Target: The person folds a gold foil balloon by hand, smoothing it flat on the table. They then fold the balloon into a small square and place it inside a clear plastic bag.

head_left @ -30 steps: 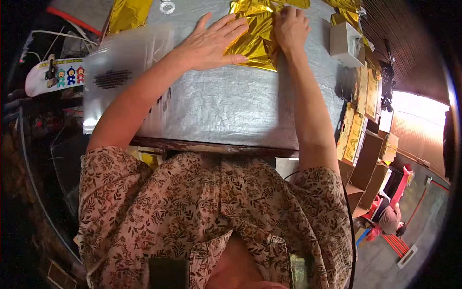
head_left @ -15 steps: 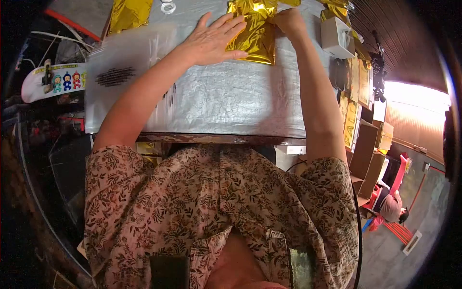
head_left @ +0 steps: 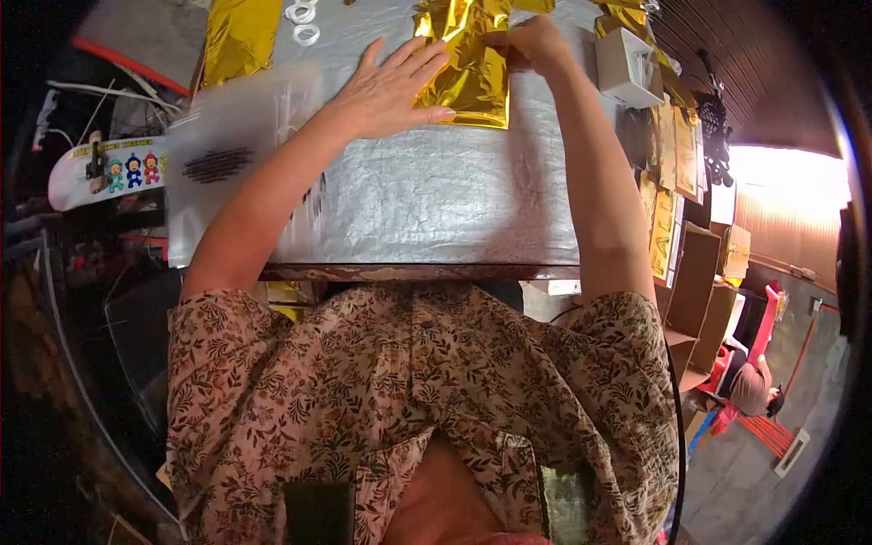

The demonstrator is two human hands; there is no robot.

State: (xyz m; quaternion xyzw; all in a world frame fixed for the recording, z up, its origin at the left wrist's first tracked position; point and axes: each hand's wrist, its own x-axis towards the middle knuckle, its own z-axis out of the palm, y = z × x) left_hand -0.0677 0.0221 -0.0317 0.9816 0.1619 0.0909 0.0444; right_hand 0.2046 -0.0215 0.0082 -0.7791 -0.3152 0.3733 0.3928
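A shiny gold foil bag [head_left: 472,86] lies on the silver-covered table near its far side. My left hand [head_left: 391,89] rests flat with fingers spread, its fingertips and thumb on the bag's left edge. At the opposite edge, my right hand [head_left: 538,45] is closed, thumb and fingers pinched against the foil. The exact fingertip contact is partly hidden by the hand itself. Beneath my left forearm is a clear plastic sheet or stack of bags [head_left: 218,204] with dark print.
White rings [head_left: 306,34] and another gold foil piece [head_left: 241,41] are at the far left. A white box [head_left: 627,68] stands at the right edge, beside cardboard boxes [head_left: 695,272]. A skateboard deck [head_left: 109,173] is beyond the left side. Another person [head_left: 752,386] is at far right.
The view has shifted slightly, so the table appears lower. Both hands stay at the bag's two edges; the right hand's fingers reach a little farther over the foil.
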